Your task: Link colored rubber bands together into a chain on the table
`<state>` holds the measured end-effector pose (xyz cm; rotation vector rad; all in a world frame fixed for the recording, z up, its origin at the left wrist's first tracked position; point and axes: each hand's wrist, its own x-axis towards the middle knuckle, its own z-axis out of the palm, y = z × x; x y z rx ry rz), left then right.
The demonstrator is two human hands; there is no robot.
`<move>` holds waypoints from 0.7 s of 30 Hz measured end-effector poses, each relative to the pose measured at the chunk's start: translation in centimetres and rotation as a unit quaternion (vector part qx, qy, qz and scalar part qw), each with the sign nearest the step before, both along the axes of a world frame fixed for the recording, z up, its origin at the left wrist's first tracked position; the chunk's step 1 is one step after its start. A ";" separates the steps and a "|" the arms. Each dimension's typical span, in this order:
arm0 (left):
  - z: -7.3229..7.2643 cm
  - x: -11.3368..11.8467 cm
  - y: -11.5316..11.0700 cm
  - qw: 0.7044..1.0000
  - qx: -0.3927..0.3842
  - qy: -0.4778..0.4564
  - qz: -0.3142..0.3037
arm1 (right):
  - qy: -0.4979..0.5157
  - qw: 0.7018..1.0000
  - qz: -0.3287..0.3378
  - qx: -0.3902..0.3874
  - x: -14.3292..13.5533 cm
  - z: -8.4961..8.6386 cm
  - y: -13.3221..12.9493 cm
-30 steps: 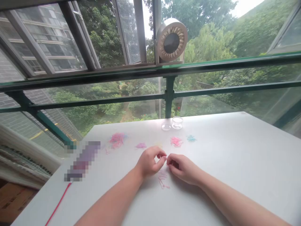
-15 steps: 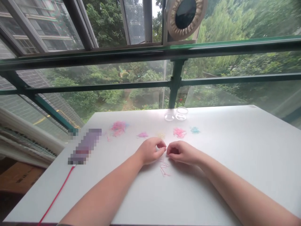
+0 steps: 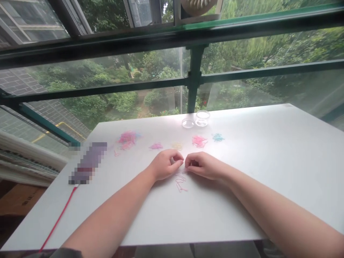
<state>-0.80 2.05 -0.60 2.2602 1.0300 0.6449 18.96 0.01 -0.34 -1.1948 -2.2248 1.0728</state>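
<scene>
My left hand (image 3: 166, 164) and my right hand (image 3: 202, 165) rest low over the table, fingertips pinched and almost touching. Whatever is between those fingertips is too small to make out. Just below them, a string of thin pink loops (image 3: 181, 183) lies on the white tabletop, its upper end running up close to my fingers. Beyond my hands are small heaps of similar thin pieces: purple (image 3: 156, 146), yellow (image 3: 177, 146), pink (image 3: 199, 141) and teal (image 3: 218, 137). A larger mixed heap (image 3: 127, 139), mostly pink, lies further left.
A clear round container (image 3: 202, 119) and a clear shallow lid or dish (image 3: 187, 123) stand at the far edge of the white table (image 3: 258, 143). On the left lies a blurred-out dark object (image 3: 88, 163) with a red cable (image 3: 59, 218). Green railings (image 3: 195, 71) and windows rise behind.
The camera has tipped down slightly, so the whole scene sits higher in the picture. Both hands keep the same pinched pose over the pink loops.
</scene>
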 end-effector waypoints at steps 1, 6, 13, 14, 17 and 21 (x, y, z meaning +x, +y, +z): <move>0.0 0.0 0.0 1.000 -0.001 0.001 0.000 | 0.004 1.000 -0.002 -0.001 0.0 0.0 0.0; 0.0 -0.1 0.1 1.000 -0.015 -0.001 -0.018 | 0.038 0.999 -0.029 -0.010 0.0 -0.2 0.2; -0.1 -0.2 0.1 0.998 -0.033 -0.018 -0.045 | 0.113 0.992 -0.039 -0.048 0.0 -0.6 0.4; -0.2 -0.2 0.1 0.998 -0.032 -0.021 -0.047 | 0.122 0.990 -0.040 -0.055 0.0 -0.7 0.4; -0.2 -0.2 0.1 0.998 -0.030 -0.022 -0.047 | 0.133 0.987 -0.043 -0.078 -0.1 -0.9 0.4; -0.2 -0.1 0.1 0.999 -0.034 -0.020 -0.029 | 0.132 0.986 -0.045 -0.092 -0.1 -0.8 0.4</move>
